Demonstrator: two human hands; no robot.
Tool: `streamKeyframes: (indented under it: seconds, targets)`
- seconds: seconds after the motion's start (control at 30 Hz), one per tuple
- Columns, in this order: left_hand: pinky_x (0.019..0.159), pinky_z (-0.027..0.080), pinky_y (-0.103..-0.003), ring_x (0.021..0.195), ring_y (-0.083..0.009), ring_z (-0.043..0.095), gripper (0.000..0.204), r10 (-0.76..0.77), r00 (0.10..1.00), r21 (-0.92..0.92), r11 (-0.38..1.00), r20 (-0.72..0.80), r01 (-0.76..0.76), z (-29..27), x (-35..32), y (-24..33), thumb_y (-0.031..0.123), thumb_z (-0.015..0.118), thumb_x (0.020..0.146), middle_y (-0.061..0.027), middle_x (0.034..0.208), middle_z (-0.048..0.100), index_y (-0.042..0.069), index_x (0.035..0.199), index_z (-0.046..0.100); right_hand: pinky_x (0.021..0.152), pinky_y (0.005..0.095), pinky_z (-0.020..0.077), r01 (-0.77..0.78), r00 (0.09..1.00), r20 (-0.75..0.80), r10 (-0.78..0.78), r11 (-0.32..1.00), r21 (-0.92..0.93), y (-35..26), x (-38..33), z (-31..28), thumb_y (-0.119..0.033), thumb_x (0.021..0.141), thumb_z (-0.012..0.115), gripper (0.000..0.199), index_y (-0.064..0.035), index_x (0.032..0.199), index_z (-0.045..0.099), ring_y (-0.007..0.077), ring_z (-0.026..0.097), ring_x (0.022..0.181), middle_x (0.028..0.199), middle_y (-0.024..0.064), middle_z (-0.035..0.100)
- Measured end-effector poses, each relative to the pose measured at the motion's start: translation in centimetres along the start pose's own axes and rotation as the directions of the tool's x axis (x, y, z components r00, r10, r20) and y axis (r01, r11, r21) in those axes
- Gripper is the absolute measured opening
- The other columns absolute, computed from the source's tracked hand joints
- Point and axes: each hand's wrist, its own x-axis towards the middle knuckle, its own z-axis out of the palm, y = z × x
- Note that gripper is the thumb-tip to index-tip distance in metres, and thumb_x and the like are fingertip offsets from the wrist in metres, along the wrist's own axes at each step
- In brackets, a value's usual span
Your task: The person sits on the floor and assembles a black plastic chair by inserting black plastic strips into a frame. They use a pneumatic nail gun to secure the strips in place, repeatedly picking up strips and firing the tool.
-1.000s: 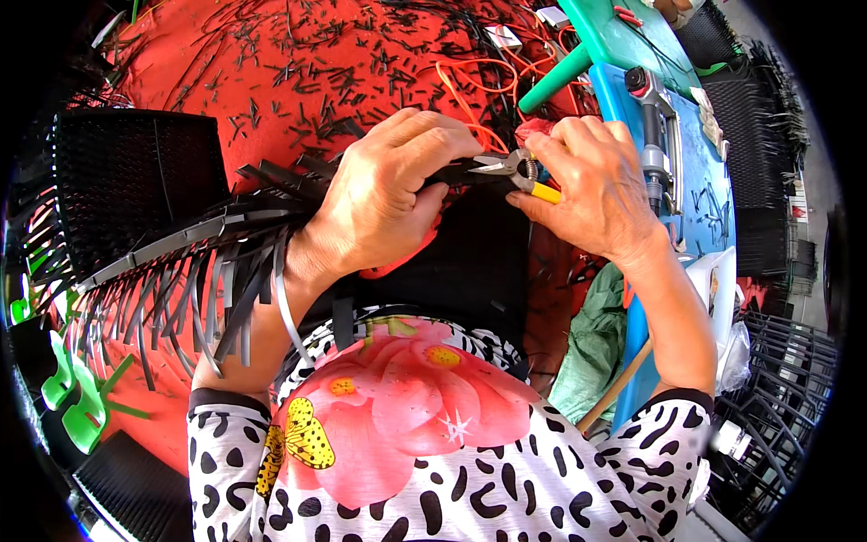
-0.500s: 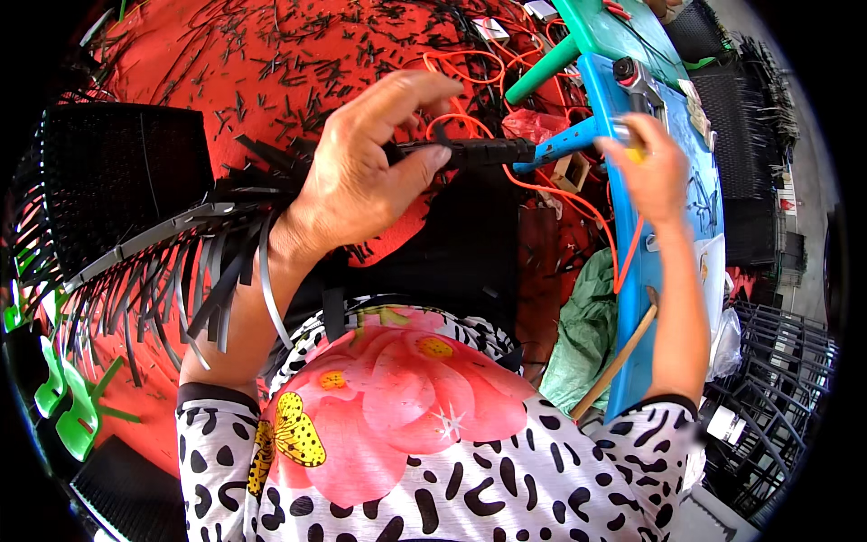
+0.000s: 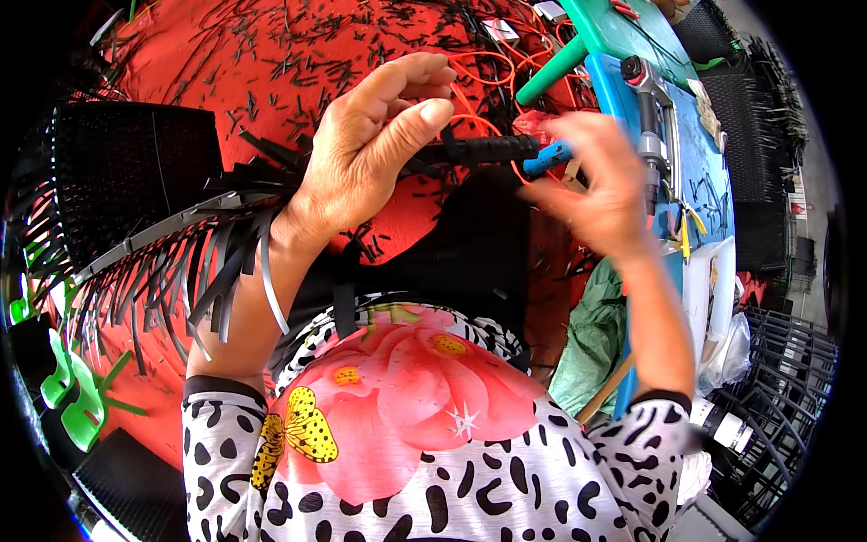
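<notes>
A dark bar wrapped in black plastic strip (image 3: 492, 149) extends across the middle, joined to a black woven panel (image 3: 135, 181) on the left with many loose strip ends (image 3: 172, 262) hanging from its edge. My left hand (image 3: 366, 140) is over the bar, thumb and fingers apart, nothing visible between them. Loose strips lie against my left forearm. My right hand (image 3: 601, 185) is near the bar's right end, blurred by motion, with a gap between thumb and fingers and nothing seen in it. Yellow-handled pliers (image 3: 688, 230) lie on the blue table (image 3: 709, 194) beyond it.
A power tool (image 3: 647, 113) lies on the blue table, a green table (image 3: 623, 36) behind it. Orange hose (image 3: 479, 56) and black strip scraps cover the red floor (image 3: 226, 45). A green sack (image 3: 587, 339) and wooden handle (image 3: 607, 390) are at right, green chair parts (image 3: 79, 402) at left.
My right hand has moved left from the table edge toward the bar's end; the yellow-handled object at its fingers is no longer there. My left hand has lifted slightly, its thumb higher above the bar.
</notes>
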Motion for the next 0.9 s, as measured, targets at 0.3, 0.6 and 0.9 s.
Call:
streamKeyframes:
  seconds: [0.3,0.6,0.9]
  targets:
    - [0.097,0.043,-0.032,0.11,-0.0197,0.056,0.041,-0.009,1.0,-0.046,0.999,-0.001,0.009,0.2,0.2,0.3,0.019,0.053,0.096,-0.0139,0.119,0.06,-0.006,0.128,0.048,0.075,0.0354,0.0464,0.34,0.934,-0.091,-0.346,0.937,-0.077,-0.2,0.1,2.8,-0.009,0.063,0.069,0.015,-0.0075,0.077,0.065,0.0227,0.06,0.086,0.09,0.0032,0.059]
    - [0.094,0.043,-0.03,0.105,-0.0174,0.057,0.031,-0.011,0.999,0.0,1.0,-0.04,0.011,0.2,0.3,0.0,0.01,0.051,0.094,-0.0112,0.115,0.062,-0.005,0.122,0.052,0.071,0.0383,0.0477,0.075,0.997,-0.006,-0.075,0.978,0.196,-4.2,3.0,3.7,-0.013,0.069,0.075,0.029,-0.0045,0.094,0.063,0.0292,0.058,0.083,0.087,0.0099,0.06]
    - [0.062,0.048,-0.04,0.071,-0.0319,0.057,0.006,0.196,0.957,0.756,0.587,0.213,-0.289,2.0,-1.3,-0.2,0.003,0.06,0.077,-0.0128,0.072,0.054,0.002,0.079,0.054,0.062,0.0198,0.0407,-0.226,0.934,-0.012,0.357,0.617,0.754,-5.7,0.5,4.8,0.0,0.089,0.059,0.003,0.002,0.089,0.06,0.0044,0.048,0.069,0.085,0.0024,0.06]
